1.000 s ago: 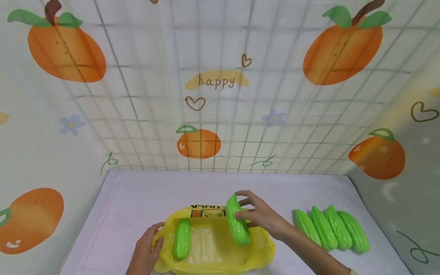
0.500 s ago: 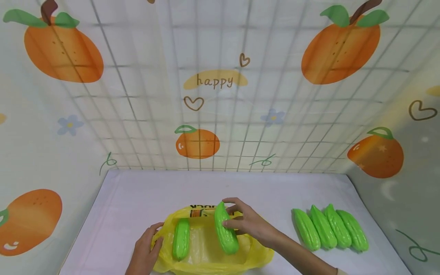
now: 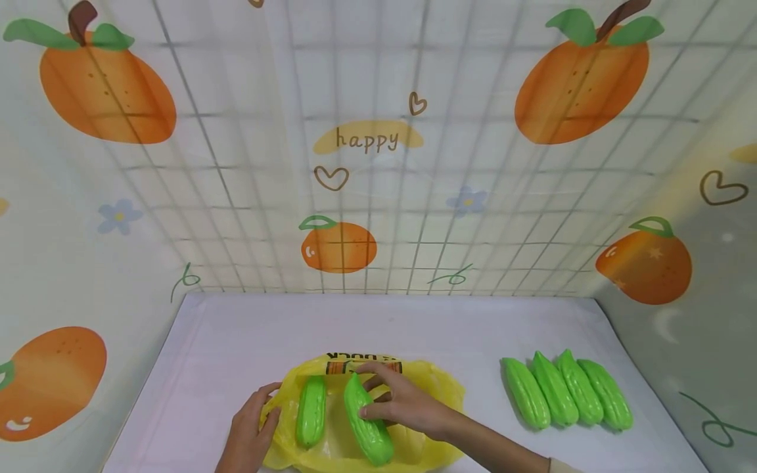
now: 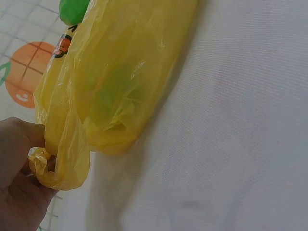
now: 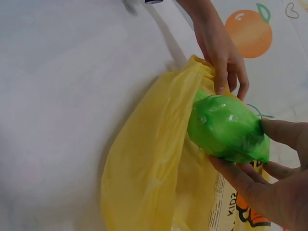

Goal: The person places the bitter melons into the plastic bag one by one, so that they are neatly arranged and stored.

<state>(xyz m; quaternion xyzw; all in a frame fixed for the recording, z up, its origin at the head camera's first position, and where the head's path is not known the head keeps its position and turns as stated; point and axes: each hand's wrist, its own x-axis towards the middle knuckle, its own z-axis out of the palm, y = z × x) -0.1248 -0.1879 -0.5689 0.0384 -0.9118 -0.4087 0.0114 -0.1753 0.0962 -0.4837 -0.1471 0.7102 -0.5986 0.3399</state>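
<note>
The right hand (image 3: 408, 402), gripping green fruit (image 3: 371, 439), moved leftward; the left hand (image 3: 250, 424) (partly hidden) pinches a yellow bag (image 3: 445, 387).

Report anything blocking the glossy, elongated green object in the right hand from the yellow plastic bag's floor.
Nothing visible blocks it: the right hand holds the glossy green object at the open mouth of the yellow plastic bag; the second green object inside lies apart, leftward.

Of the person's 2 bare hands, the left hand (image 3: 248, 424) pinches, thumb opposing bent fingers; the right hand (image 3: 405, 402) grips between thumb and fingers, its bare forearm (image 3: 487, 443) slanting in from the lower right.
</note>
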